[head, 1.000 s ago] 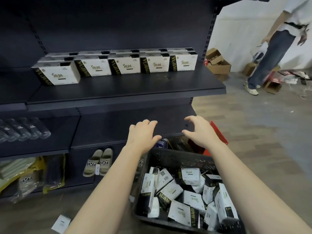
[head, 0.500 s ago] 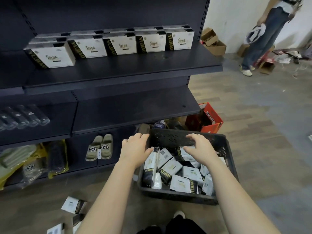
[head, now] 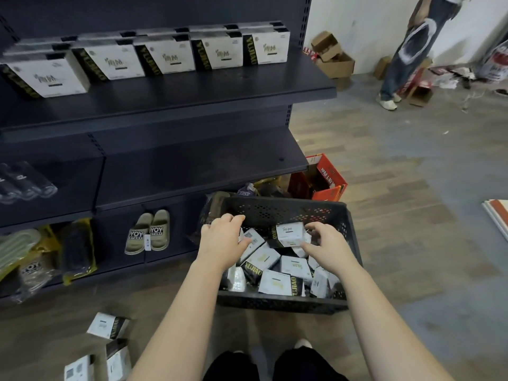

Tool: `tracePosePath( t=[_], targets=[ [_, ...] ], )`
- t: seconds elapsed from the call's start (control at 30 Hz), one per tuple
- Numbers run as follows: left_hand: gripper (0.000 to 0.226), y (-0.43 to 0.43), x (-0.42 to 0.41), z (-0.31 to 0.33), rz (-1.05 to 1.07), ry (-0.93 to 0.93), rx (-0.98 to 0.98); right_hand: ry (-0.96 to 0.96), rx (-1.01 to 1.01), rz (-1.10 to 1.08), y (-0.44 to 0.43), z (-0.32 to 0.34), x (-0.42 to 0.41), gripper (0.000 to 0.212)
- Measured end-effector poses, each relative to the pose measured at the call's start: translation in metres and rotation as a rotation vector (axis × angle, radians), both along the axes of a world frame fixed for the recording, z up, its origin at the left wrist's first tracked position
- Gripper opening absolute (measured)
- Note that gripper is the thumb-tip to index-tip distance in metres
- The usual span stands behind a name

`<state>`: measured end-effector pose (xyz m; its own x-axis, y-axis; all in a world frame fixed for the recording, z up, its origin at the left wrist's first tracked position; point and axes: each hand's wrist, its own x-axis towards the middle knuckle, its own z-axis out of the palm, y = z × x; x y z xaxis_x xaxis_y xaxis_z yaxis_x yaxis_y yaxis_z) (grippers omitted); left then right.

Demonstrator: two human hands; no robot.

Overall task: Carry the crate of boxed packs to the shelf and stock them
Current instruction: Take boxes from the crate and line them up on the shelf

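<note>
A dark plastic crate stands on the floor in front of the shelf unit, with several white-and-black boxed packs jumbled inside. My right hand reaches into it and pinches one white pack between thumb and fingers, raised a little above the heap. My left hand lies over the packs at the crate's left side with curled fingers, its thumb touching a pack; its grip is hidden. On the upper shelf stands a row of the same packs.
The middle shelf sits just behind the crate. Slippers hang below it, and bagged goods lie at left. Loose packs lie on the floor at lower left. A red carton stands behind the crate. A person stands far right among cardboard boxes.
Both hands have come down from above the crate into it. My right hand has taken hold of a white pack. The view has tilted down.
</note>
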<state>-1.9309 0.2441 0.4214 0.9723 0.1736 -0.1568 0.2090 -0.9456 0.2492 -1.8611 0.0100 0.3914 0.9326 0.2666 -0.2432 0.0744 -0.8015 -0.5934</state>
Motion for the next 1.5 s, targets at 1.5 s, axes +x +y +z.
tracePosePath(
  t=[1.5],
  targets=[
    [0.056,-0.121,0.071,-0.112,0.027,0.327,-0.038,0.31,-0.305,0.079,-0.113,-0.139,0.084,0.067]
  ],
)
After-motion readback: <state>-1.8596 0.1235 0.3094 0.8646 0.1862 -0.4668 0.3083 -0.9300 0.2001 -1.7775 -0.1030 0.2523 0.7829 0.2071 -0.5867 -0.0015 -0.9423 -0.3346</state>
